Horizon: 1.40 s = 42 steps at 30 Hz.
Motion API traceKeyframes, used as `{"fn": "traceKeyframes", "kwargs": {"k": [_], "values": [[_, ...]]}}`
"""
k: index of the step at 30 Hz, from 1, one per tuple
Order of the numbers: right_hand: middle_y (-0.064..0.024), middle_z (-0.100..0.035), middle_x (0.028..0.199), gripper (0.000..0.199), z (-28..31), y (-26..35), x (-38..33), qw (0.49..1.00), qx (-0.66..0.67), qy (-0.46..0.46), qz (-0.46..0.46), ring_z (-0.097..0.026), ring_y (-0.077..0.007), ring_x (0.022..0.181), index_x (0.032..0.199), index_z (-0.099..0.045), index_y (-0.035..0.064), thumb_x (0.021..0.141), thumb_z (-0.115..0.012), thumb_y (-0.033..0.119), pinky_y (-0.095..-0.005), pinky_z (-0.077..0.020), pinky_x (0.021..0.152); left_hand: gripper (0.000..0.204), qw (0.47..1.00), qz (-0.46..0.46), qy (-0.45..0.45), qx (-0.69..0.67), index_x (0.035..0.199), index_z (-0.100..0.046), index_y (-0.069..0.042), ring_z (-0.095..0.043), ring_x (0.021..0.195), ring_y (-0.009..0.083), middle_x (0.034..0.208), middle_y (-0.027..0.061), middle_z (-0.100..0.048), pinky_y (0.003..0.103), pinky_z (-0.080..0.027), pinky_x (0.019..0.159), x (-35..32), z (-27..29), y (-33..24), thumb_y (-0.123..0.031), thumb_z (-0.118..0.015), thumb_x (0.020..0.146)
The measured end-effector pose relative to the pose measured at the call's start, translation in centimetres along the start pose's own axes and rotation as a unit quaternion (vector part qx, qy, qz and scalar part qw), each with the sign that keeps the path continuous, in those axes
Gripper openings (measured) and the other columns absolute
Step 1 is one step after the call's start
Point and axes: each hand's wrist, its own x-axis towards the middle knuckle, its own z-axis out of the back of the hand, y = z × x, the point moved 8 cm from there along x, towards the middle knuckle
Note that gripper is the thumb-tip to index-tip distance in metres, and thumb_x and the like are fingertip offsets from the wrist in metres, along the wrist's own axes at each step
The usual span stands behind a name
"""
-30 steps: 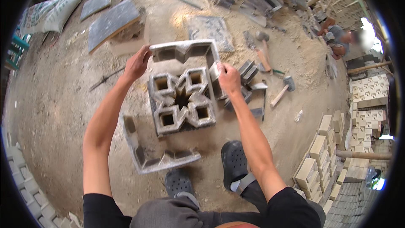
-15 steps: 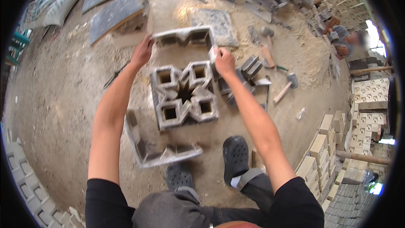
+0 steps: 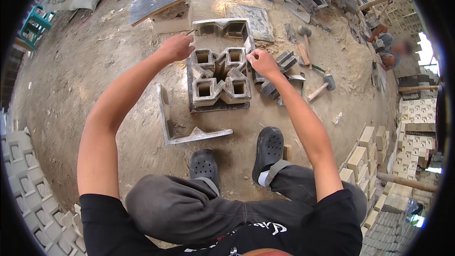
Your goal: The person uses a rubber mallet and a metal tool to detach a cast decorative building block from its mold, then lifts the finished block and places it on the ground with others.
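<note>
Two hands: both reach to the far edge of a grey cast block [image 3: 219, 77] on the dirt floor [image 3: 85, 66].
Left hand [image 3: 176, 47]: fingers curled and pinched at the block's upper left corner, beside the L-shaped mould section [image 3: 226, 28] behind it; exactly what it grips I cannot tell.
Right hand [image 3: 262, 61]: closed in a pinch at the block's upper right corner, where that mould section's side leg runs down.
Block: stands on a dark base plate, star-shaped opening in the middle, four square holes around it, its near faces bare.
Near mould half [image 3: 182, 123]: a second L-shaped piece lies apart on the floor, between the block and the person's dark clogs [image 3: 268, 149].
Progress, as I judge it: the near half is off; the far half sits close against the block and is left to free.
Tools: mallets [image 3: 321, 86] and loose grey inserts [image 3: 275, 85] lie just right of the block.
Surroundings: finished blocks stacked at right; another person crouches far off, upper right.
</note>
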Motion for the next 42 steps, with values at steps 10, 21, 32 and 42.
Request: {"fn": "traceKeyframes", "kwargs": {"k": [10, 21, 32, 42], "values": [[-0.0204, -0.069, 0.109, 0.048, -3.2, 2.7, -4.3, 0.980, -0.141, 0.104, -0.089, -0.066, -0.0379, 0.103, 0.106, -0.069, 0.0023, 0.085, -0.066, 0.045, -0.0490, -0.0518, 0.087, 0.056, 0.961, 0.238, -0.003, -0.139, 0.111, -0.061, 0.009, -0.060, 0.111, 0.0411, 0.116, 0.0269, -0.063, 0.044, -0.051, 0.095, -4.6, -3.9, -4.2, -0.036, -0.067, 0.078], [-0.0204, -0.063, 0.114, 0.062, -3.0, 4.1, -4.7, 0.986, -0.128, -0.008, -0.102, -0.061, -0.0375, 0.109, 0.110, -0.063, -0.0019, 0.078, -0.074, 0.050, -0.0493, -0.0526, 0.086, 0.086, 0.958, 0.238, -0.059, -0.148, 0.124, -0.044, 0.012, -0.055, 0.114, 0.0420, 0.115, 0.0300, -0.059, 0.043, -0.048, 0.097, -5.3, -3.4, -5.7, -0.041, -0.077, 0.065], [-0.0199, -0.042, 0.136, 0.051, -4.1, 5.8, -3.9, 0.987, -0.153, 0.030, -0.029, -0.051, -0.0388, 0.121, 0.120, -0.062, 0.0078, 0.080, -0.073, 0.038, -0.0508, -0.0510, 0.092, 0.103, 0.937, 0.309, -0.038, -0.157, 0.141, -0.027, 0.003, -0.055, 0.114, 0.0461, 0.130, 0.0329, -0.041, 0.048, -0.051, 0.092, -6.1, -3.9, -7.4, -0.035, -0.081, 0.062], [-0.0148, -0.061, 0.121, 0.045, -5.0, 7.2, -1.8, 0.963, -0.258, 0.069, 0.023, -0.064, -0.0335, 0.107, 0.108, -0.070, 0.0047, 0.078, -0.072, 0.038, -0.0455, -0.0538, 0.087, 0.075, 0.927, 0.320, -0.050, -0.189, 0.126, -0.039, 0.003, -0.058, 0.109, 0.0439, 0.125, 0.0273, -0.042, 0.049, -0.053, 0.089, -6.1, -3.4, -7.6, -0.024, -0.077, 0.066]]}}
